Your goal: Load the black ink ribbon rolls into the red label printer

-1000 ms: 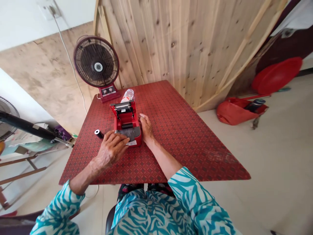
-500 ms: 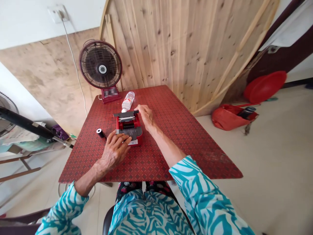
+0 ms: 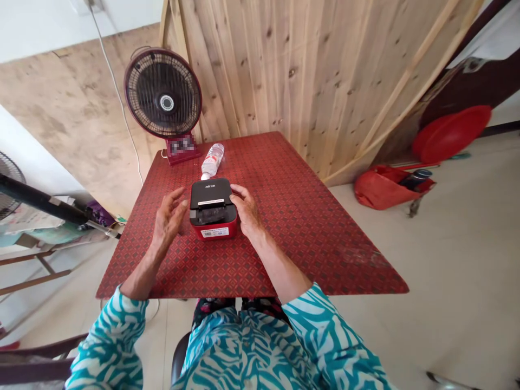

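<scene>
A small receipt printer (image 3: 212, 211), black on top with a red body, sits on the table with its lid down. White labels show on its front. My right hand (image 3: 246, 210) rests against the printer's right side, its thumb and fingers apart at the lid's edge. My left hand (image 3: 168, 216) is just left of the printer, fingers spread and curved, not touching it, with nothing in it. The black paper roll seen earlier is out of sight, apparently behind my left hand.
Behind the printer lies a clear plastic bottle (image 3: 213, 160) on the red patterned table (image 3: 309, 233). A maroon fan (image 3: 163, 97) stands at the back left. Wooden boards (image 3: 292, 70) lean on the wall. To the right, a red bag (image 3: 376, 189) is on the floor.
The printer's lid was standing open and has swung down shut under my right hand. My left hand has lifted off the printer's front and moved left. My right hand has come back down along its side.
</scene>
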Motion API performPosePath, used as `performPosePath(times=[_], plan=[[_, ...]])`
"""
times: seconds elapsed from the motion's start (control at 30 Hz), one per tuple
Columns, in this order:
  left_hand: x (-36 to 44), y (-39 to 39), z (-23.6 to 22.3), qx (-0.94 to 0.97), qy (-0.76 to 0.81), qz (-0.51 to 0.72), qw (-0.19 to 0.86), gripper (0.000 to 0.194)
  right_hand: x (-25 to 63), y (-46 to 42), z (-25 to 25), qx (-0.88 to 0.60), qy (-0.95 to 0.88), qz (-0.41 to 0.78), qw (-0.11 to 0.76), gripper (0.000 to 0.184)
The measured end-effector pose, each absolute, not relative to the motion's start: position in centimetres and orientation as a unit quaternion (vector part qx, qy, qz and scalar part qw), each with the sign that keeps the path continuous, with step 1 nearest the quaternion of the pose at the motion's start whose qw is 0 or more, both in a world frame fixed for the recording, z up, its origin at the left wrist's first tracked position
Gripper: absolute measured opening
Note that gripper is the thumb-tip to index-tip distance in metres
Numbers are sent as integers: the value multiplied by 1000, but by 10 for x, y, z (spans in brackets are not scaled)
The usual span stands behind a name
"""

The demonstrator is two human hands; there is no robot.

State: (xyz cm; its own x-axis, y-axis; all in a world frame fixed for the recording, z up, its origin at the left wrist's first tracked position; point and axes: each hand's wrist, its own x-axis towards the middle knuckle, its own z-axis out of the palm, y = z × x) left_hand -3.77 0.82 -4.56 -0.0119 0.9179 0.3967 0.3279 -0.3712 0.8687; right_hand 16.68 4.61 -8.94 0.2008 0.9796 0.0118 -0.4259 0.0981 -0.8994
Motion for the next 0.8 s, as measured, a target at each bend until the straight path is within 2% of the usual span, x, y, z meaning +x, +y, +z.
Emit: performPosePath(times=[0.13,0.23,0.4,0.6,0.8], plan=[[-35,43,-62,498,495,549,454,58,165,46,-88,-397,-328,540,666,38],[-32,51,-70,462,474,538,523,63,165,48,-89,-387,-343,532,670,40],[-29,49,-74,422,454,560,550,66,164,52,-94,-374,-387,503,676,46],[-20,32,-77,441,386,579,567,56,160,48,-107,-384,-380,484,688,37],[-31,32,-84,472,354,561,580,62,156,45,-127,-421,-347,473,692,39]])
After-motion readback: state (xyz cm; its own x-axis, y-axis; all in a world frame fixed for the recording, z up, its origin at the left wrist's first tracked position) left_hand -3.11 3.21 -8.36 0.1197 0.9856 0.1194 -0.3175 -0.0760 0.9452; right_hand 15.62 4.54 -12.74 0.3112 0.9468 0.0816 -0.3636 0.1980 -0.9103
